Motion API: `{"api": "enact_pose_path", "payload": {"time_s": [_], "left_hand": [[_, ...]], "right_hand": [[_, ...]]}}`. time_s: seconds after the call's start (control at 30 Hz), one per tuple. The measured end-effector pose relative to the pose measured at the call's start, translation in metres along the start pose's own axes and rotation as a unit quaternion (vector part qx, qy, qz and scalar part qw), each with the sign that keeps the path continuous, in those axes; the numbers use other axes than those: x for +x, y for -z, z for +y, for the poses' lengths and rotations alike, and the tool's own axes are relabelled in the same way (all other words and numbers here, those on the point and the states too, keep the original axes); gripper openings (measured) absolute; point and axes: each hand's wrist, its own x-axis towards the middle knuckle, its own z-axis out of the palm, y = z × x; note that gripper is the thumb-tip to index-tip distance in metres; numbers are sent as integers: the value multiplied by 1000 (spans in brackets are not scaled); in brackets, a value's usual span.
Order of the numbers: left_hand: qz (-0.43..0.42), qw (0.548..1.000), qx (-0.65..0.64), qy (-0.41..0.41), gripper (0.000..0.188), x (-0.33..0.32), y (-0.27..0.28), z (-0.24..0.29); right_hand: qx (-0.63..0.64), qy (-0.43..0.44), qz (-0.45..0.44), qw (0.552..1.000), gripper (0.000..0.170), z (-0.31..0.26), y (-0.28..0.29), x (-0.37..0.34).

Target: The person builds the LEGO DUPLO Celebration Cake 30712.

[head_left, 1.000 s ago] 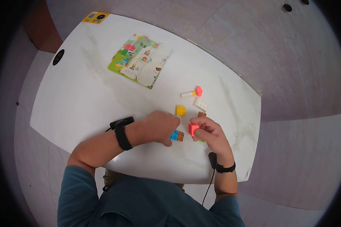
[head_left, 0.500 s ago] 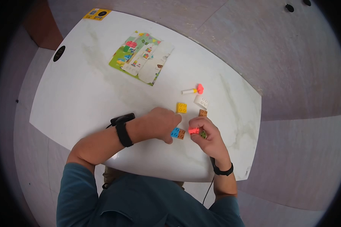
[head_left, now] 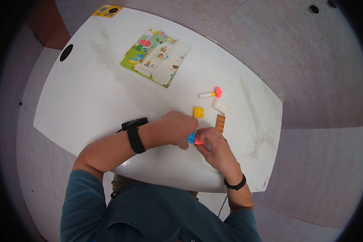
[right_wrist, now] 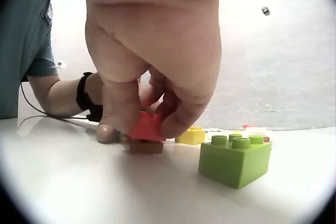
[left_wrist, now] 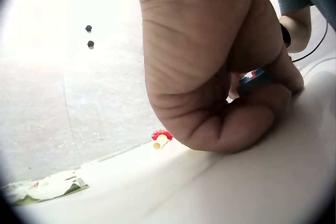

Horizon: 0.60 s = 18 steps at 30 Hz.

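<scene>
My left hand grips a blue brick, its fingers curled low against the table. In the left wrist view, a bit of the blue brick shows between thumb and fingers. From the other side, my right hand pinches a red brick between thumb and fingers. The right wrist view has this red brick sitting low over a brown brick, next to the blue one. A green brick stands on the table near the right hand, hidden beneath it in the head view.
Beyond the hands lie a yellow brick, a long brown brick and a white curved brick. A white stick with a pink flower lies farther back. An instruction booklet is spread at the far left.
My right hand has moved left with the red brick, from beside the green brick to over the brown one. The left hand has stayed at the blue brick.
</scene>
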Motion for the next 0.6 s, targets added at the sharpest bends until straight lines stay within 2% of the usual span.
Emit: {"api": "enact_pose_path", "payload": {"time_s": [0.1,0.23,0.33,0.4,0.57,0.6], "left_hand": [[13,1000,3,-28,49,-2,-3,-1],[20,999,15,-27,49,-5,-3,4],[37,998,27,-38,49,-5,-4,5],[-8,1000,-9,0,52,-4,1,7],[-21,999,17,-26,55,-3,9,3],[-31,999,20,-33,54,-5,11,3]], "right_hand": [[-18,16,1,1000,27,0,-2,0],[-57,33,5,998,24,-5,-2,0],[-65,20,11,998,23,-6,-9,-4],[-48,24,6,999,23,0,-7,0],[-38,20,21,999,19,-9,0,-5],[-29,18,61,998,20,-9,5,-11]]}}
